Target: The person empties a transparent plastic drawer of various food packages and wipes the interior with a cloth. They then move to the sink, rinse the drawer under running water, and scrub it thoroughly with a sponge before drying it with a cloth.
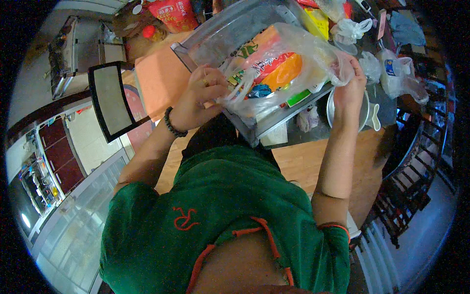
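Observation:
A grey see-through plastic bin point(205, 36) lies tilted in front of me at the table's near edge. Inside it is a clear plastic bag point(313, 56) with colourful food packets point(281, 68) in red, orange and green showing through. My left hand point(205, 90), with a dark bead bracelet on the wrist, has its fingers curled on the bag's left edge by the bin's rim. On the other side my right hand point(350, 78) pinches the bag's right edge and holds it up. Some of the right fingertips are hidden by the crumpled plastic.
Right of the bin, a round metal pan point(362, 110) and a white spoon point(373, 117) lie on the dark table point(387, 110) among several plastic bags point(391, 73). A chair point(110, 103) with a pale back stands at left, near a red bag point(171, 14).

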### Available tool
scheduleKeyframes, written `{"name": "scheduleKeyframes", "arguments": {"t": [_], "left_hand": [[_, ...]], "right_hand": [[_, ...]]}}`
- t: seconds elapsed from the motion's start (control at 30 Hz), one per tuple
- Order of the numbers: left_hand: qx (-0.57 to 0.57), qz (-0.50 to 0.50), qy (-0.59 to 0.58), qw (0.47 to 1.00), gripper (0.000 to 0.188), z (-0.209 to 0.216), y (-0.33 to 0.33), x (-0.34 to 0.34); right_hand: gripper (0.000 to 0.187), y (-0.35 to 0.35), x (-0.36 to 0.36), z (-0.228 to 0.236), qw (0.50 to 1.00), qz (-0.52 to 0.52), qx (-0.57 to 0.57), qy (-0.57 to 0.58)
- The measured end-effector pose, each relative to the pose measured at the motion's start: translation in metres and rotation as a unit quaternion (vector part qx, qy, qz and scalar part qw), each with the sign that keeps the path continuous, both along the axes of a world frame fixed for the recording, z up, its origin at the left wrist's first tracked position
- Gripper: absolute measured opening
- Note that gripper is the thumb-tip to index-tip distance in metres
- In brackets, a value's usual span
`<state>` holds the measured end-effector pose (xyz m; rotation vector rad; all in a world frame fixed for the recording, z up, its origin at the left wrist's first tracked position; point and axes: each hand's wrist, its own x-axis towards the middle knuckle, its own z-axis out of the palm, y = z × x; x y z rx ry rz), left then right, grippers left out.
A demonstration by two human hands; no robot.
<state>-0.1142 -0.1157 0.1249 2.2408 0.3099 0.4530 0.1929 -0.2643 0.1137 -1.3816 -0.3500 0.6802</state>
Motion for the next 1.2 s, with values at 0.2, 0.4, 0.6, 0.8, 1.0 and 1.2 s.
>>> {"name": "scheduleKeyframes", "arguments": {"t": [0.2,0.4,0.6,0.8,1.0,1.2], "left_hand": [[-0.041,-0.029,-0.015,0.999,0.018,0.031,0.009,-0.016],[-0.003,-0.021,-0.047,0.999,0.017,0.057,0.012,-0.018],[-0.005,-0.023,-0.093,0.995,0.019,0.073,0.017,-0.021],[-0.064,0.004,-0.105,0.992,0.014,0.071,0.013,-0.024],[-0.098,-0.01,-0.067,0.993,0.009,0.069,0.011,-0.027],[-0.259,-0.136,0.001,0.956,0.022,0.081,0.015,-0.004]], "right_hand": [[0.022,0.011,-0.017,0.042,0.997,0.018,0.014,-0.072],[0.026,0.007,-0.005,0.056,0.99,0.112,0.076,-0.047],[0.024,0.008,-0.007,0.053,0.989,0.111,0.093,-0.019],[0.016,-0.001,-0.005,0.056,0.986,0.101,0.043,-0.122],[0.009,-0.007,-0.007,0.061,0.98,0.135,0.053,-0.137],[0.004,-0.005,-0.028,0.063,0.984,0.091,0.033,-0.151]]}}
